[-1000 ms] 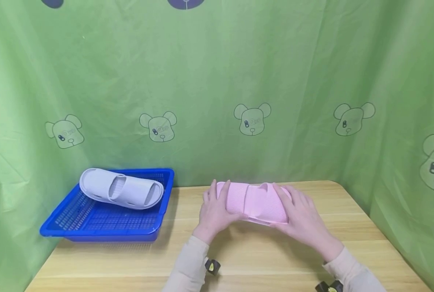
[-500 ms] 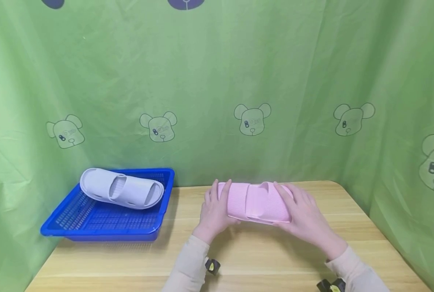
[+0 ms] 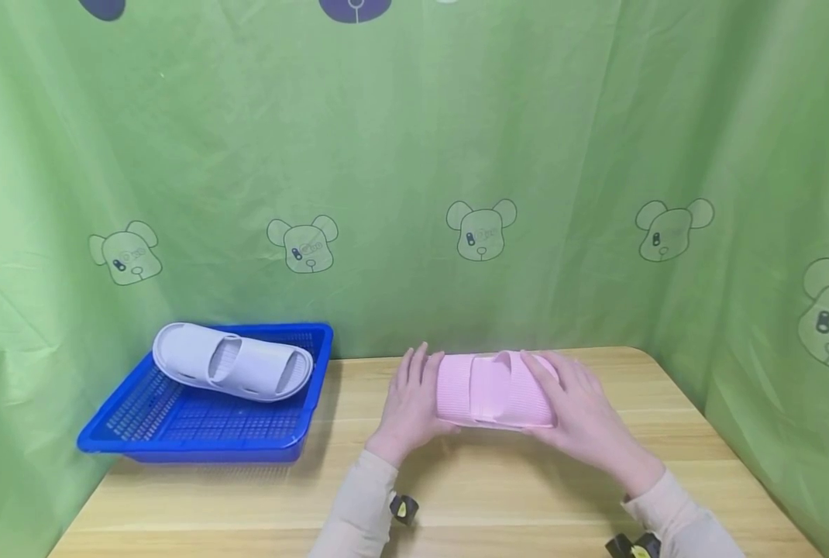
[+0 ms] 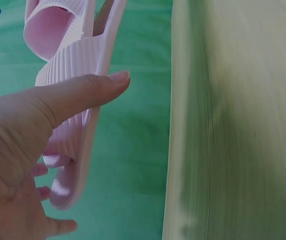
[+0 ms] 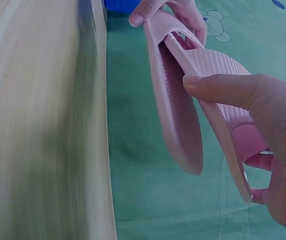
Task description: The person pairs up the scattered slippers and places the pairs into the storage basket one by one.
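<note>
A pair of pink slippers [image 3: 491, 387] with ribbed straps is held over the wooden table, one partly slid into the other. My left hand [image 3: 411, 395] holds the left end, its thumb across a strap's side in the left wrist view and several fingertips showing behind the slipper [image 4: 77, 115]. My right hand [image 3: 578, 403] grips the right end, thumb [image 5: 223, 90] on the edge of the strap and fingers behind. Between the hands in the right wrist view, the two soles spread apart in a V.
To the left on the table [image 3: 512, 504] stands a blue plastic basket [image 3: 212, 446]. Pale lavender slippers [image 3: 257, 364] lie in it, leaning on the back rim. A green curtain [image 3: 400, 294] printed with bear heads hangs behind and at both sides.
The left fingers have shifted slightly to the right and spread a little, so the left end of the pink slippers no longer shows between them. The right hand has moved only slightly to the right.
</note>
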### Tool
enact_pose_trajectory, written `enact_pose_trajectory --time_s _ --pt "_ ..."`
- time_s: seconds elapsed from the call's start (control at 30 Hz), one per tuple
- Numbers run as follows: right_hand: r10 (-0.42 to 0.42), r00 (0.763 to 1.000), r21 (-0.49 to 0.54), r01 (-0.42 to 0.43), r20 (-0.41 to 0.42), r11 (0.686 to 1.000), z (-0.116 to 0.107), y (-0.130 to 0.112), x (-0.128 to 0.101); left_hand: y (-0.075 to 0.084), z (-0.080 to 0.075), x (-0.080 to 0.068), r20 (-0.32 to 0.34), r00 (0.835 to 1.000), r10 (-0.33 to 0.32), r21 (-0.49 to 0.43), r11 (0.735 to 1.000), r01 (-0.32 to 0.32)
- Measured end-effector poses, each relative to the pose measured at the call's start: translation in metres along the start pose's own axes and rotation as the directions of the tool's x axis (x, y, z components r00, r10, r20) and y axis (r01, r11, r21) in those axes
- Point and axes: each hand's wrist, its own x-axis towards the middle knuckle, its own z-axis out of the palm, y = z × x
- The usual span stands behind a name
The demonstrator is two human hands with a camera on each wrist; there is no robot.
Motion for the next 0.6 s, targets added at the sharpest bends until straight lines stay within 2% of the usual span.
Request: enact_pose_trajectory --time_s 0.27,0.47,0.6 --pt "0.006 1.000 0.012 -0.006 0.014 1.000 0.0002 -0.0008 -0.0004 -0.0014 -0.0004 0.0014 -0.007 0.996 0.092 0.030 0.995 -0.092" --pt "-0.001 1.000 0.011 0.001 0.011 1.000 0.0001 -0.0009 -0.0003 -0.0010 -0.0015 0.0010 -0.006 0.994 0.108 0.007 0.994 -0.108" --pt "-0.016 1.000 0.010 0.016 0.001 1.000 0.0002 -0.0003 0.0000 0.0000 -0.0025 0.0010 -0.010 0.992 0.125 0.031 0.992 -0.125"
